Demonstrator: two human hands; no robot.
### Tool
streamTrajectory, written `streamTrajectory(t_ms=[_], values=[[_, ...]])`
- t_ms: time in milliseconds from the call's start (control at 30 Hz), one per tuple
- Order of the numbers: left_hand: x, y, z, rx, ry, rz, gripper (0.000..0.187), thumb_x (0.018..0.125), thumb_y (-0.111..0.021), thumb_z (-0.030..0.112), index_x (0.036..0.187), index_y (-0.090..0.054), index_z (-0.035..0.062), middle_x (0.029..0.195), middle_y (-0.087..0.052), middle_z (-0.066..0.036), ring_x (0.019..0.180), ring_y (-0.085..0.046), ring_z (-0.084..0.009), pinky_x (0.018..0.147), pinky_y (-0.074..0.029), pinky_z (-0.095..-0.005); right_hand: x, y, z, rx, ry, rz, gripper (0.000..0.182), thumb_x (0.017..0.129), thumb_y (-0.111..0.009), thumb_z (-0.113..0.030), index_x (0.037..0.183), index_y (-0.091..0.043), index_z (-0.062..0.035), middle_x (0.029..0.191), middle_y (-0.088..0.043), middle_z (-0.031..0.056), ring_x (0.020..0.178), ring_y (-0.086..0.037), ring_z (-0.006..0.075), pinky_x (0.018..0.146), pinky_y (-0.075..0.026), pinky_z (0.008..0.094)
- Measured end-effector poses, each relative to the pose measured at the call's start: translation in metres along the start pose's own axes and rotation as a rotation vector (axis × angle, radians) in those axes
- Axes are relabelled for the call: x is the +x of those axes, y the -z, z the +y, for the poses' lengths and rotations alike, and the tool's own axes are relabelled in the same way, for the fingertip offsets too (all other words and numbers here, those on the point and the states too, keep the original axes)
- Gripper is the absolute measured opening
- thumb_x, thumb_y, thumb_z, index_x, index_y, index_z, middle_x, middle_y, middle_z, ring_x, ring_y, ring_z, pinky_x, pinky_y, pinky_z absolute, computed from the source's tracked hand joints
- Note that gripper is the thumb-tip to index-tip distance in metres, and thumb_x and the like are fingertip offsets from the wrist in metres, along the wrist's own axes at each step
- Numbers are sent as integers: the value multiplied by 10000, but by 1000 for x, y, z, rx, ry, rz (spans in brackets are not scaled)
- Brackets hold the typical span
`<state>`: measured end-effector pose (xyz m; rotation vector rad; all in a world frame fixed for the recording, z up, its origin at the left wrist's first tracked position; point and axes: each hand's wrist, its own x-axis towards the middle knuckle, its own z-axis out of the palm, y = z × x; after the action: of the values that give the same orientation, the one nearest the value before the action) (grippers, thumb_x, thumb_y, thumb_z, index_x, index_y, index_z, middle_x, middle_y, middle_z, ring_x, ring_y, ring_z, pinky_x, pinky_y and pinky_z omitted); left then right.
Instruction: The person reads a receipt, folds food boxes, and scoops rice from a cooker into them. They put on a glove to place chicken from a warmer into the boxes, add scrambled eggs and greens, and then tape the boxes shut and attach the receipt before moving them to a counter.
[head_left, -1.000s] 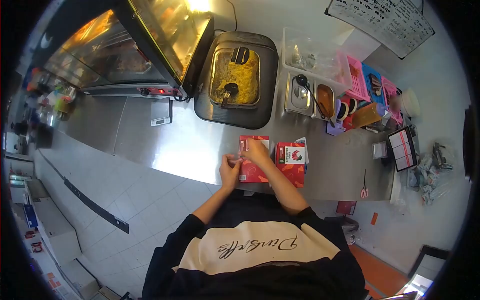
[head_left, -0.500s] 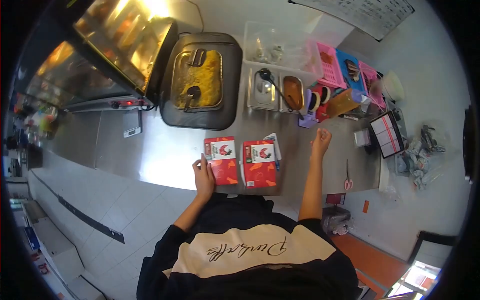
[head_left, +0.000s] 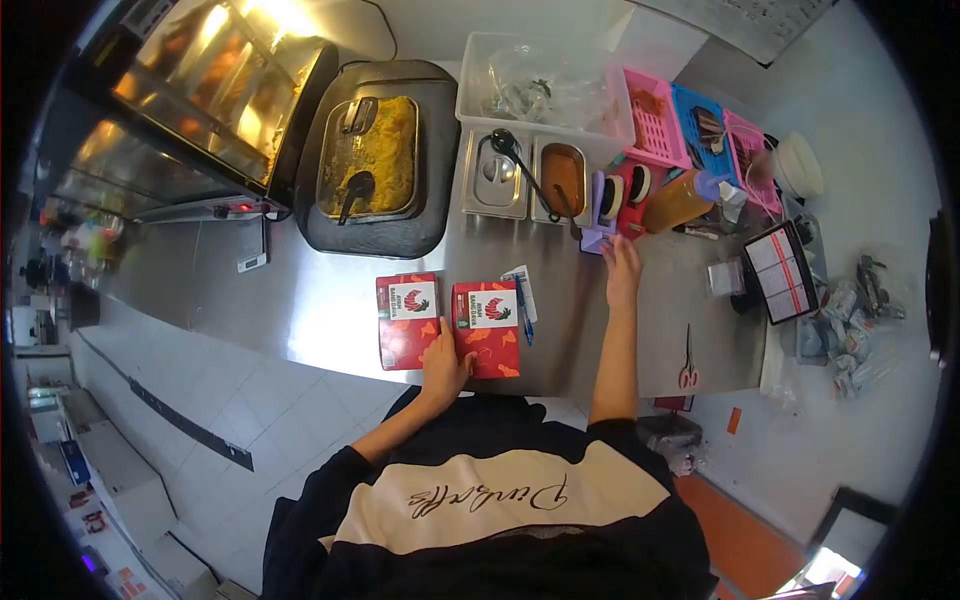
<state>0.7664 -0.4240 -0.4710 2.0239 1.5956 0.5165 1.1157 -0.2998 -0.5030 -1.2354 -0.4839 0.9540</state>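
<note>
Two red-and-white printed food boxes lie side by side at the counter's front edge, a left box (head_left: 408, 345) and a right box (head_left: 488, 345). My left hand (head_left: 443, 368) is at the gap between them, index finger stretched forward, thumb resting on the lower left part of the right box. My right hand (head_left: 622, 275) reaches to the front of a purple tape dispenser (head_left: 597, 238), fingers extended. Whether the fingertips touch tape is too small to see. Beside it stands a red tape dispenser (head_left: 630, 220). A blue pen (head_left: 525, 312) and a white paper slip lie right of the boxes.
Behind the boxes are a black warmer (head_left: 435, 170) with a tray of yellow food, a lidded steel container (head_left: 494, 180) and a sauce container (head_left: 562, 175) with ladle. Scissors (head_left: 689, 365) lie at right. A heated display case (head_left: 210, 110) stands left.
My left hand has moved right, from the left box's outer edge to between the boxes. My right hand has shifted left and forward to the purple tape dispenser. The view has shifted slightly.
</note>
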Motion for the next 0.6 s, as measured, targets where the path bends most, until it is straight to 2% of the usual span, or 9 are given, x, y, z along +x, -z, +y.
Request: streamTrajectory(t_ms=[67,167,233,267,367,467,500,533,600], values=[[-2,0,4,76,-10,19,750,766,-676,213,1338,-293,-86,1070,-528,-211,909,-526,-343,785,-418,-419,-19,8,15,35,66,45,180,905,-582,-211,937,-586,-34,918,-583,33,825,-551,122,705,-534,308],[-2,-2,6,253,-74,35,680,802,-636,227,1333,-328,-66,1116,-525,-199,912,-538,-311,774,-418,-399,-17,19,17,-23,-180,73,181,896,-593,-224,962,-590,-56,937,-589,28,762,-572,125,656,-542,304],[-2,-6,4,338,-149,58,632,827,-608,239,1331,-353,-44,1152,-518,-194,917,-544,-291,768,-417,-386,-4,32,34,-137,-463,48,196,890,-599,-234,989,-591,-66,951,-595,26,705,-577,117,601,-527,287],[-4,-12,0,367,-177,79,611,837,-597,252,1345,-365,6,1195,-505,-198,929,-553,-285,764,-418,-386,2,39,45,-194,-599,36,205,888,-602,-240,1002,-591,-71,958,-598,25,676,-579,114,573,-520,278],[-4,-10,-1,332,-164,42,591,841,-592,247,1352,-375,43,1207,-496,-207,925,-561,-294,763,-417,-385,-34,13,17,-328,-534,60,266,841,-657,-274,1003,-603,-68,868,-614,24,596,-575,100,500,-466,228],[-6,3,-4,152,-138,-19,580,845,-588,209,1354,-368,41,1213,-496,-217,927,-581,-318,758,-450,-400,-73,-16,-14,-439,-384,-100,261,848,-644,-283,994,-621,-68,820,-630,24,558,-564,79,454,-430,201],[-5,6,-6,91,-139,-31,577,846,-588,197,1353,-367,36,1217,-494,-220,929,-586,-324,753,-460,-400,-81,-30,-22,-486,-412,-262,257,850,-641,-280,988,-628,-64,804,-632,24,548,-560,74,439,-417,197],[-3,9,-4,-52,27,-68,562,838,-604,159,1328,-364,23,1104,-577,-205,876,-624,-319,706,-490,-391,-90,-43,-30,-533,-438,-424,253,851,-638,-277,981,-635,-60,788,-635,24,537,-557,69,424,-403,193],[1,9,-9,-307,210,-26,548,832,-616,144,1299,-356,24,991,-621,-183,824,-642,-308,674,-495,-387,-113,-78,-42,-612,-485,-704,246,854,-629,-264,966,-647,-46,746,-634,27,526,-556,69,397,-383,191]])
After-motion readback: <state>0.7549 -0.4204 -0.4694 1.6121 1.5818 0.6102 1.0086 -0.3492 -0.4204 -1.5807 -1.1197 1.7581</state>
